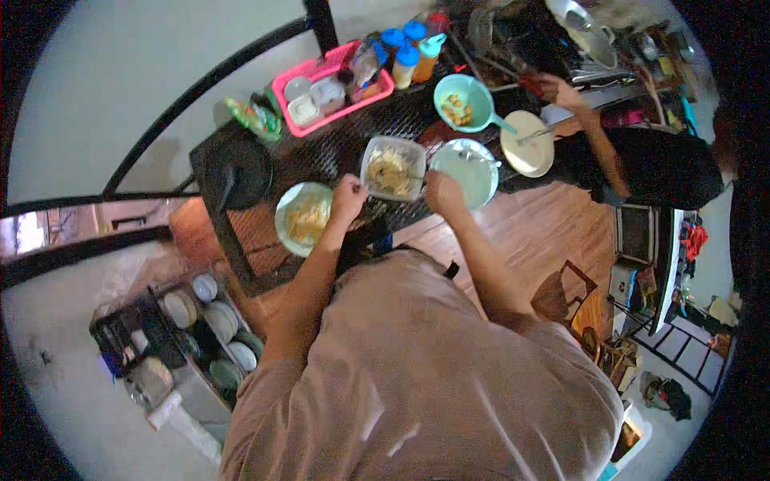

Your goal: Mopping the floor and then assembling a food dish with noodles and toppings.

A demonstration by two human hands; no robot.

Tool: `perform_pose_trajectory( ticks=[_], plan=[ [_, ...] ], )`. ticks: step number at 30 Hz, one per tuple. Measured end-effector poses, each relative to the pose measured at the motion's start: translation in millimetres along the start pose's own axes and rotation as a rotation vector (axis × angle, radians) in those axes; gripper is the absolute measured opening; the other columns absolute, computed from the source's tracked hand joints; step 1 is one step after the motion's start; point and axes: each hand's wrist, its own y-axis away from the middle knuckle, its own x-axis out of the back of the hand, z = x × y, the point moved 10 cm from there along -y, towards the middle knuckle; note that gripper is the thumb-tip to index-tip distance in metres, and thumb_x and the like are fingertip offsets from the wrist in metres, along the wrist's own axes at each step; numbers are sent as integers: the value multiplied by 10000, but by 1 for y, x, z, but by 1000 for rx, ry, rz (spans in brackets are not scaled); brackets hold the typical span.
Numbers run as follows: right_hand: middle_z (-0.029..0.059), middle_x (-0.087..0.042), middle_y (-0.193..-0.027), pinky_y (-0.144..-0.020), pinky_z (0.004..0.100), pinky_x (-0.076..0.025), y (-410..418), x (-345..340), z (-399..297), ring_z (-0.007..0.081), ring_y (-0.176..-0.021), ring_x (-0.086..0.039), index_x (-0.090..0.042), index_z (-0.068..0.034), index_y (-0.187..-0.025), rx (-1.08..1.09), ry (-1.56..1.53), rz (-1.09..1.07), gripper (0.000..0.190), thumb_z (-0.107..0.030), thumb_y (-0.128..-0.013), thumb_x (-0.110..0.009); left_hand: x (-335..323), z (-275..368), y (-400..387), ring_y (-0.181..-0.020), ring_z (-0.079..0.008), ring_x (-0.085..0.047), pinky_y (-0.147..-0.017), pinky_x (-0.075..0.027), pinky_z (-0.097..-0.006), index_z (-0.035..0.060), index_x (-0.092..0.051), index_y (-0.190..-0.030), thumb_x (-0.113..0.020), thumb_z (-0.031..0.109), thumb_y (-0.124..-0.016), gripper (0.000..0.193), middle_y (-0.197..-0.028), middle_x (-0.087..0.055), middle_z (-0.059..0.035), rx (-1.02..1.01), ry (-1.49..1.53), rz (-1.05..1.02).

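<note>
My left hand (347, 199) pinches the near left corner of a clear square plastic container (367, 157). Inside it lies a pale, brownish mixture (390, 171). Closed at the container's right side, my right hand (446, 193) holds a thin utensil (415, 176) that reaches into the mixture; its head is hidden. Just left of my left hand sits a pale bowl (287, 237) with yellowish-orange food. Beyond my right hand is a whitish bowl (463, 180) of pale liquid, with something metallic at its far rim.
A turquoise handled strainer (481, 99) contains browned pieces. A cream plate (529, 156) bears a fork (532, 138). At the back stand a pink basket (307, 128) and several squeeze bottles (404, 66). Another person's arm (595, 138) reaches in from the right. A dish rack (198, 337) stands lower left.
</note>
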Motion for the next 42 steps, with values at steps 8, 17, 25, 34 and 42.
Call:
perform_pose_trajectory(
  ticks=[8, 17, 25, 34, 42],
  plan=[
    [213, -668, -993, -755, 495, -528, 8, 57, -32, 417, -874, -662, -620, -52, -1028, -5, -177, 169, 191, -92, -874, -514, 20, 0, -4, -680, -241, -664, -647, -521, -362, 27, -557, -878, -721, 100, -773, 208, -730, -646, -129, 17, 6, 88],
    [183, -670, -906, -672, 438, -576, -12, 80, -28, 341, -779, -699, -561, -33, -956, 59, 43, 234, 131, -77, -838, -525, 20, 15, 2, -663, -199, -652, -614, -513, -330, 6, -552, -914, -696, 44, -783, 198, -748, -654, -114, 42, 46, 72],
    [230, -680, -870, -733, 522, -537, -8, 22, -16, 426, -817, -667, -638, -19, -932, -76, -9, 9, 173, -147, -857, -550, 18, 36, 10, -647, -156, -613, -601, -490, -295, 7, -500, -914, -621, -36, -877, 134, -736, -627, -98, 41, 126, 39],
    [256, -674, -887, -737, 527, -517, -11, 11, -22, 443, -819, -656, -654, -18, -905, -48, -342, 223, 219, -164, -925, -492, 16, 33, 11, -651, -164, -628, -613, -497, -310, 6, -501, -920, -607, -17, -908, 109, -738, -638, -103, 41, 108, 20],
    [253, -671, -890, -676, 510, -531, 0, 39, -21, 416, -785, -669, -576, -22, -1007, 13, -79, 318, 168, -118, -922, -466, 12, 27, 10, -653, -165, -636, -599, -501, -308, -16, -529, -950, -646, 11, -891, 134, -759, -657, -108, 29, 112, 22]
  ],
)
